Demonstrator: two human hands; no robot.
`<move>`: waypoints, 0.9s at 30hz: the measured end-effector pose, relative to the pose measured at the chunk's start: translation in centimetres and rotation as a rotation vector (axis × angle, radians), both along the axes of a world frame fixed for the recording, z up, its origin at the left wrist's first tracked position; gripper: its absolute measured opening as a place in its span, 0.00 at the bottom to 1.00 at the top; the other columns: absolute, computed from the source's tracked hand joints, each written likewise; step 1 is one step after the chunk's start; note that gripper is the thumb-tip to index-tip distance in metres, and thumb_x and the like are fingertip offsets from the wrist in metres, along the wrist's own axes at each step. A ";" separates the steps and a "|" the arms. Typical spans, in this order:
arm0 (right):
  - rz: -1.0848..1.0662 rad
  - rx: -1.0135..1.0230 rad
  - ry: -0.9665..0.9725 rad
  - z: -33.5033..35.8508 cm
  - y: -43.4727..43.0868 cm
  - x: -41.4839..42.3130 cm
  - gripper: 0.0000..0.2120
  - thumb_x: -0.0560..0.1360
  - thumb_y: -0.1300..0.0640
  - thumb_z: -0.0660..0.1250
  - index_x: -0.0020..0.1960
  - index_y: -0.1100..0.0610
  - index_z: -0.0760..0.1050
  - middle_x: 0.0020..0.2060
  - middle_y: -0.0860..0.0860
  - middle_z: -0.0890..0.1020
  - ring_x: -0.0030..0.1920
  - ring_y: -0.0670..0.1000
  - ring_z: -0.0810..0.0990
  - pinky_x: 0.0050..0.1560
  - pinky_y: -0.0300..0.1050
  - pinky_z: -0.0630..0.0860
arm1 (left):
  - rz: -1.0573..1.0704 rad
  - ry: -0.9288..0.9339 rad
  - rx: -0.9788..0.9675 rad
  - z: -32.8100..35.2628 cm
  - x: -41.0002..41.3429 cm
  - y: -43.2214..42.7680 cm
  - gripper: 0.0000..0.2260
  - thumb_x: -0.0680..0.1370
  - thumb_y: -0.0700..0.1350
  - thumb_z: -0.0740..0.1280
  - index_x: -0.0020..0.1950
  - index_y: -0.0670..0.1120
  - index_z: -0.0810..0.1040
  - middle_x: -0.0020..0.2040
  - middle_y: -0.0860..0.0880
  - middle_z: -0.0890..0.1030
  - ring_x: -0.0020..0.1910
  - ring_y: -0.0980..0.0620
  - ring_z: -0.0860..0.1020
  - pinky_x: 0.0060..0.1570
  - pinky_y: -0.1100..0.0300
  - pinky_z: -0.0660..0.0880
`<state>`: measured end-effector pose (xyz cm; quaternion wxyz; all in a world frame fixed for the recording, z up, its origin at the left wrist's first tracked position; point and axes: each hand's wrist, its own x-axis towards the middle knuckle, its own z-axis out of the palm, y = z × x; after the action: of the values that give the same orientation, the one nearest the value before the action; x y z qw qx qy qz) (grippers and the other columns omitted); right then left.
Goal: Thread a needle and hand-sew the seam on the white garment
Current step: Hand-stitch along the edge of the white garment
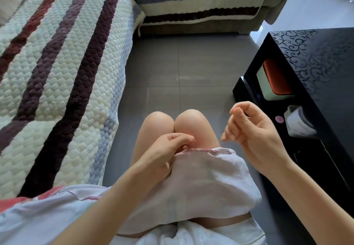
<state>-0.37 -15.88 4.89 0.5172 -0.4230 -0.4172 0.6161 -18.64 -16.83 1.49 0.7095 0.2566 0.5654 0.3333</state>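
Sitting with bare knees (172,122) pressed together, the person has the white garment (201,177) draped right over the lap, so that's where the task piece is. Its far edge, a hem (201,150) with pinkish stitching, lies across the thighs just short of the knees.

The left hand (162,149) is on the left end of that hem. Its grip is clenched on the cloth, fingers curled and bunching the edge, thumb tucked in against it.

The right hand (254,135) is up in the air to the right of the lap, clear of the garment, palm turned inward and fingers curled. Honestly I can't tell whether that grip is pinching anything. A needle or thread would be way too thin to make out here, and I don't see either one.

More white cloth with some red on it runs off to the lower left, next to the sofa (57,72), which has a quilted cream cover with maroon, purple and pale blue stripes. A second sofa section (201,1) sits across the top. The floor (182,72) is grey tile.

On the right there's a glossy black worktop (316,62) with a swirly pattern. An orange-and-white box (274,80) sits on the shelf below it, and a small round pink dot (279,119) is near the right hand.
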 end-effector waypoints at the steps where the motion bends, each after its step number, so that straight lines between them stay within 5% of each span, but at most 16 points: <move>1: -0.020 -0.005 -0.001 0.1 0.3 0.2 0.09 0.69 0.49 0.66 0.41 0.56 0.76 0.24 0.50 0.64 0.24 0.48 0.65 0.28 0.40 0.71 | 0.006 -0.013 -0.016 0.4 -0.2 0.4 0.14 0.76 0.38 0.66 0.30 0.45 0.78 0.29 0.50 0.74 0.29 0.56 0.70 0.30 0.67 0.68; 4: -0.011 0.029 -0.084 -0.1 1.0 0.5 0.09 0.72 0.48 0.65 0.42 0.52 0.80 0.25 0.47 0.59 0.26 0.46 0.57 0.26 0.36 0.59 | -0.002 0.005 0.073 2.1 -1.3 1.9 0.10 0.71 0.42 0.69 0.28 0.47 0.76 0.32 0.50 0.75 0.32 0.54 0.70 0.34 0.63 0.64; 7: 0.029 0.083 -0.304 -0.8 1.5 0.4 0.07 0.80 0.58 0.61 0.47 0.55 0.77 0.26 0.43 0.64 0.27 0.44 0.61 0.29 0.34 0.61 | -0.069 -0.076 0.172 4.6 -1.9 2.8 0.09 0.65 0.43 0.70 0.25 0.49 0.74 0.31 0.51 0.75 0.32 0.55 0.73 0.39 0.61 0.67; 13: 0.190 0.206 -0.577 -1.7 1.6 -1.8 0.04 0.74 0.58 0.58 0.44 0.53 0.71 0.31 0.43 0.70 0.34 0.43 0.67 0.38 0.38 0.66 | -0.293 0.014 0.438 7.0 -1.8 3.4 0.08 0.71 0.46 0.68 0.32 0.49 0.80 0.29 0.53 0.71 0.32 0.56 0.69 0.38 0.69 0.69; 18: 0.406 0.257 -0.386 -1.9 0.3 -2.6 0.05 0.75 0.59 0.61 0.50 0.58 0.67 0.34 0.41 0.71 0.34 0.41 0.67 0.37 0.33 0.65 | -0.321 0.031 0.471 6.9 -1.7 3.4 0.04 0.73 0.45 0.71 0.39 0.45 0.80 0.29 0.57 0.74 0.31 0.58 0.68 0.35 0.72 0.69; 23: 0.228 0.305 -0.217 -0.9 0.2 -2.7 0.07 0.76 0.64 0.62 0.50 0.54 0.68 0.31 0.51 0.71 0.32 0.46 0.68 0.35 0.36 0.66 | -0.231 0.129 0.438 5.2 -1.9 3.4 0.07 0.76 0.44 0.68 0.39 0.46 0.81 0.31 0.54 0.75 0.34 0.57 0.70 0.43 0.63 0.68; 27: 0.091 0.379 -0.407 0.7 0.8 -1.5 0.02 0.74 0.61 0.67 0.41 0.58 0.76 0.34 0.52 0.80 0.37 0.49 0.80 0.44 0.42 0.77 | -0.317 0.343 0.417 2.3 -2.2 2.6 0.11 0.72 0.55 0.74 0.45 0.48 0.83 0.40 0.53 0.83 0.43 0.52 0.80 0.52 0.54 0.75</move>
<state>-1.88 -15.04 5.62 0.4643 -0.4145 -0.6389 0.4521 -20.82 -14.20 3.79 0.5792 0.5339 0.5492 0.2790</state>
